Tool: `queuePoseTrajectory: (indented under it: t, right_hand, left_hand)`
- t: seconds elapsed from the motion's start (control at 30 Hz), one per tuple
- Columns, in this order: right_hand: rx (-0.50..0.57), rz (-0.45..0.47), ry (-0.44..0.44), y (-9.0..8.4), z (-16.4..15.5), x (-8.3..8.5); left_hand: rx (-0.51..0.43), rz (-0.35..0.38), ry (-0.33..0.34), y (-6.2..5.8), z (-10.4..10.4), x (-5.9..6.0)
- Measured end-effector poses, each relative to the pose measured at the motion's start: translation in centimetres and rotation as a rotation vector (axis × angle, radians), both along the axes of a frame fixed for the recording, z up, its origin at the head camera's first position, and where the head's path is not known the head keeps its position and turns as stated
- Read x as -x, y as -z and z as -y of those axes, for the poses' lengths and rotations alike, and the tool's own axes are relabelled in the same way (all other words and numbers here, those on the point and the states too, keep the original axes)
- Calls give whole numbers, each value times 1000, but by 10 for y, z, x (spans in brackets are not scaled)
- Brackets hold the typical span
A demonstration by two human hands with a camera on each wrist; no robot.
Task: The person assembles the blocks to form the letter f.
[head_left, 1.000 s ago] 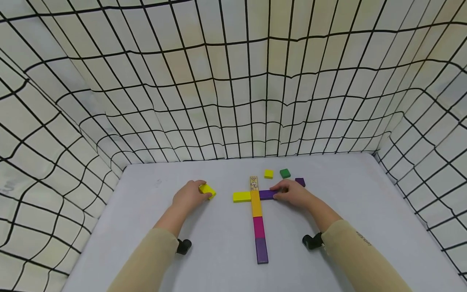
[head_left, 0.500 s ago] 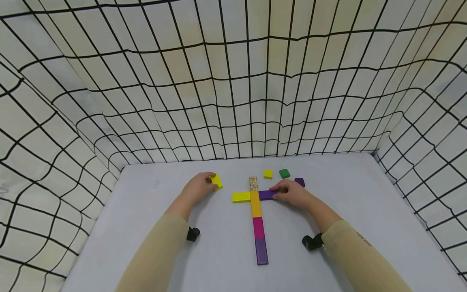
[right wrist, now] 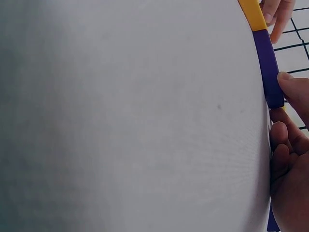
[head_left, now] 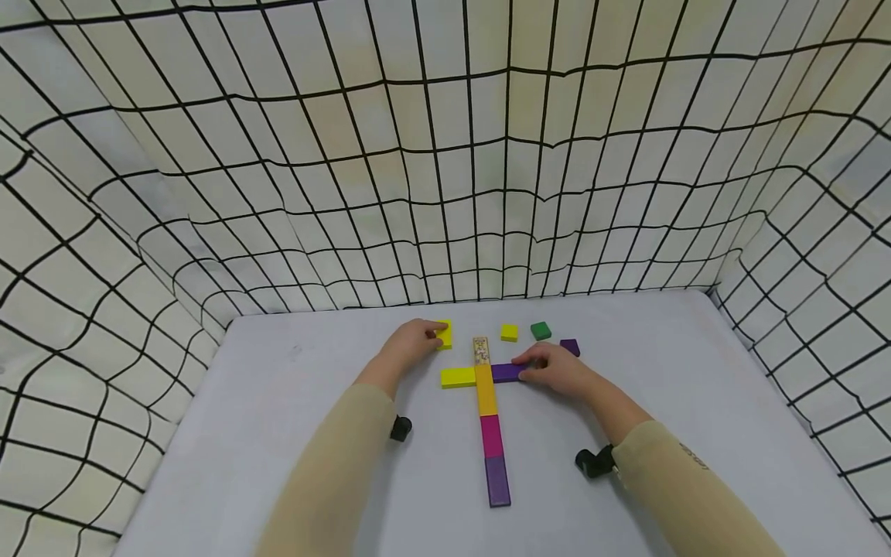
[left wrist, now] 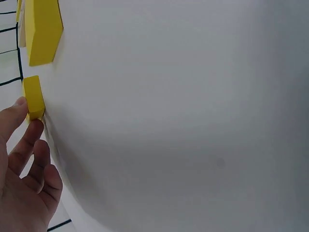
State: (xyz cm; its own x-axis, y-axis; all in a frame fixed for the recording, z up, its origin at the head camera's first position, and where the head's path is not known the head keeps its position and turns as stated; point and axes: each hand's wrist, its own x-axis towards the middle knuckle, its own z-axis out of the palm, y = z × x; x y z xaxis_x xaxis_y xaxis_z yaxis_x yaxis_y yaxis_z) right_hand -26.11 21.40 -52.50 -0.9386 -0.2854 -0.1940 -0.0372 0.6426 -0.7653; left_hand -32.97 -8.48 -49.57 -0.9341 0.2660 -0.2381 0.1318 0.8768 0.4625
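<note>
My left hand (head_left: 409, 344) pinches a yellow block (head_left: 446, 334) between thumb and fingers, just beyond a cross of flat blocks. In the left wrist view that yellow block (left wrist: 34, 96) is gripped at its near end. My right hand (head_left: 560, 371) holds the outer end of a dark purple block (head_left: 504, 373), the cross's right arm; in the right wrist view my thumb lies on this purple block (right wrist: 268, 67). A yellow block (head_left: 458, 377) forms the left arm. The upright has a patterned block (head_left: 481, 350), an orange block (head_left: 486, 391), a magenta block (head_left: 491, 435) and a purple block (head_left: 497, 480).
Beyond the cross lie a small yellow block (head_left: 510, 333), a green block (head_left: 541, 331) and a dark purple block (head_left: 570, 346), the last partly behind my right hand. A black net (head_left: 473, 201) rises around the back and sides of the white table (head_left: 278, 433).
My left hand has carried the yellow block rightward and away from me, turning it until its long side points away. My right hand has stayed on the purple block.
</note>
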Motion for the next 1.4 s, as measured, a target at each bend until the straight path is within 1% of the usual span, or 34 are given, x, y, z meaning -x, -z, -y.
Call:
queuePoseTrajectory:
  t: [0.1,0.3,0.57,0.73,0.87,1.1,1.4]
  right_hand:
    - [-5,0,-2,0,0,-1]
    - [-4,-16,0,-1,0,0]
    - [-9,-1,-3,1,-1,1]
    - [-7,-12,-13,1,-3,1]
    - [16,-28,-33,0,-3,2]
    - [31,-27,-36,0,-2,2]
    - [31,-23,-36,0,-3,2]
  left_hand:
    - [-5,1,-1,1,-8,2]
    - [-13,-24,-9,0,-19,6]
    - [-52,-27,-28,3,-32,11]
    - [-69,-47,-45,0,-41,12]
    - [-55,-55,-50,-1,-45,14]
    - [-35,-69,-32,3,-52,18]
    - [-63,-46,-40,5,-60,20]
